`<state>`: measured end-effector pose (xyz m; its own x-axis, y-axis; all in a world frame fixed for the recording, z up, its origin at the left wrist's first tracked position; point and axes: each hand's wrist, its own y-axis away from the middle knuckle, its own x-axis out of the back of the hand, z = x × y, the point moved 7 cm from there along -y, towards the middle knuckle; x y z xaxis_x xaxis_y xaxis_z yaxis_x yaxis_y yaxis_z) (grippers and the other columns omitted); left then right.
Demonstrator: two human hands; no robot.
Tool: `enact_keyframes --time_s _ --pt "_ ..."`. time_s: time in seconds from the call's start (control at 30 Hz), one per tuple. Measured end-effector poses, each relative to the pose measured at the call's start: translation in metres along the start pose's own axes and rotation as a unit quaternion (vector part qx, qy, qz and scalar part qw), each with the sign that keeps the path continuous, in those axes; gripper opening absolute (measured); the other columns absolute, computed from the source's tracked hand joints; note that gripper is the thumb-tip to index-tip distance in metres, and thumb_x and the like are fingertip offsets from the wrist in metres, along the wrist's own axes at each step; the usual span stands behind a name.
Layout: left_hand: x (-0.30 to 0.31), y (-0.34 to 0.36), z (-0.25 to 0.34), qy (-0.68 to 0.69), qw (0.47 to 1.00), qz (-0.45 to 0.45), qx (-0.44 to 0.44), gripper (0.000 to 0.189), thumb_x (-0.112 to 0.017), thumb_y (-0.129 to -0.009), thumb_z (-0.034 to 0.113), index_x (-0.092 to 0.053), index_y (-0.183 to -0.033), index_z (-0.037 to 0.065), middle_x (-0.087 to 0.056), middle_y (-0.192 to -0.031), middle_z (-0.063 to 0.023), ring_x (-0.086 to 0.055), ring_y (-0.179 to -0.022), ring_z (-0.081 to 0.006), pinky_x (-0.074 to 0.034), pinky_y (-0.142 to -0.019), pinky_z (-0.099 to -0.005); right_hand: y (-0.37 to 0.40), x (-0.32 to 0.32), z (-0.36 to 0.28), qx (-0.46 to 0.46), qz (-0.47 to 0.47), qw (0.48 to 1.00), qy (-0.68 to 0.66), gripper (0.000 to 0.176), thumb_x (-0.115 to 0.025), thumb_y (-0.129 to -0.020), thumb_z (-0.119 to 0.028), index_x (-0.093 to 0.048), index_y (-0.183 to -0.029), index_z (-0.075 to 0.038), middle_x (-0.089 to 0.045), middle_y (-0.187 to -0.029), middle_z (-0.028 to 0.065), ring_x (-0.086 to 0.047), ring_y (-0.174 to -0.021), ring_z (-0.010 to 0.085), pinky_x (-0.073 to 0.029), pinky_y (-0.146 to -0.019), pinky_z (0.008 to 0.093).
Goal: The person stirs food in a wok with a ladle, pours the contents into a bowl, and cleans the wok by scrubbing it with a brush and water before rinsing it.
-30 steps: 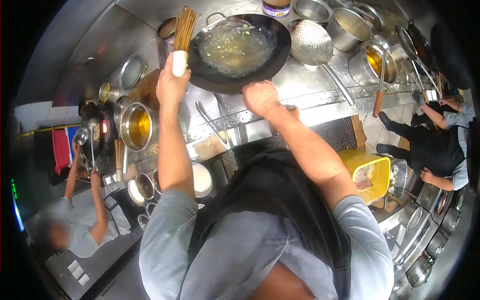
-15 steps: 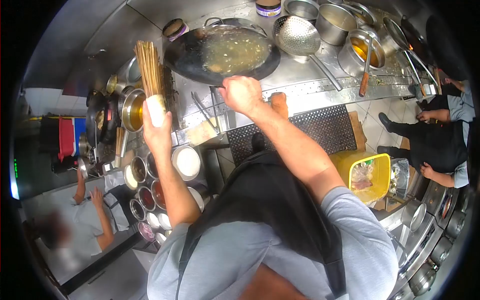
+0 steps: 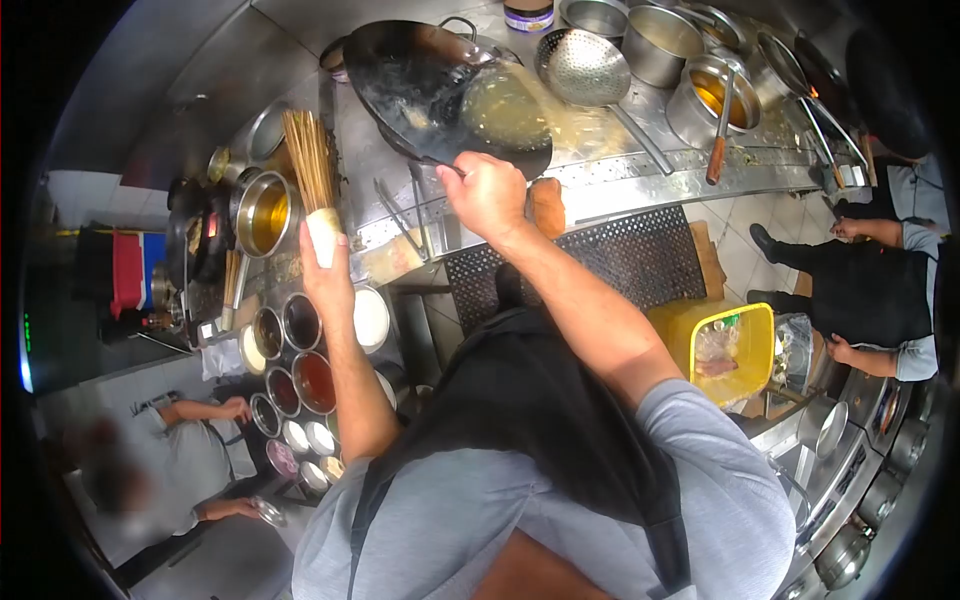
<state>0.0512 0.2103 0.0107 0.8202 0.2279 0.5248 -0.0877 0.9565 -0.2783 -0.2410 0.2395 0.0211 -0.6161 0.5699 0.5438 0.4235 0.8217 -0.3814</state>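
My right hand (image 3: 484,196) is closed on the near handle of a large black wok (image 3: 400,75). The wok is tilted to the right, and cloudy yellowish liquid (image 3: 510,105) with pale bits runs over its right side toward the steel stove top. In my left hand (image 3: 328,270) is a bamboo wok brush (image 3: 312,165), gripped by its white-wrapped end, bristles pointing up and away. The brush is held left of the wok, apart from it. Beside my right hand lies a folded orange-brown cloth (image 3: 547,207) on the stove's front edge.
A perforated strainer (image 3: 585,68) and a pot of amber liquid (image 3: 690,95) stand right of the wok. Tongs (image 3: 400,215) lie near the front edge. Seasoning tubs (image 3: 315,380) are at left, a yellow bin (image 3: 700,345) at right. Co-workers stand on both sides.
The wok has gone from level to tipped rightward, and its liquid has shifted to the right and over the rim. My left hand and the brush have moved slightly nearer me.
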Motion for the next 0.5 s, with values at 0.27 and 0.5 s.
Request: enact_keyframes --time_s 0.27,0.5 --pt "-0.071 -0.012 -0.132 -0.150 0.989 -0.008 0.019 0.064 -0.062 -0.095 0.037 -0.041 -0.149 0.010 -0.064 -0.124 -0.0254 -0.064 -0.114 -0.0352 -0.048 -0.096 -0.0426 -0.015 0.022 0.011 -0.052 0.040 0.993 -0.101 0.028 -0.072 -0.082 -0.029 -0.065 -0.068 -0.005 -0.065 -0.070 0.0156 -0.064 -0.065 0.0372 -0.049 -0.057 0.0455" --pt "-0.135 0.011 -0.238 -0.344 0.874 -0.239 0.245 0.081 -0.064 -0.085 0.047 -0.034 -0.153 0.014 -0.055 -0.132 -0.0301 -0.059 -0.115 -0.0444 -0.048 -0.096 -0.0493 -0.033 -0.016 0.007 0.064 -0.024 0.998 0.012 0.024 -0.073 -0.082 -0.024 -0.063 -0.069 -0.007 -0.063 -0.069 0.0124 -0.065 -0.065 0.0334 -0.051 -0.057 0.0441"
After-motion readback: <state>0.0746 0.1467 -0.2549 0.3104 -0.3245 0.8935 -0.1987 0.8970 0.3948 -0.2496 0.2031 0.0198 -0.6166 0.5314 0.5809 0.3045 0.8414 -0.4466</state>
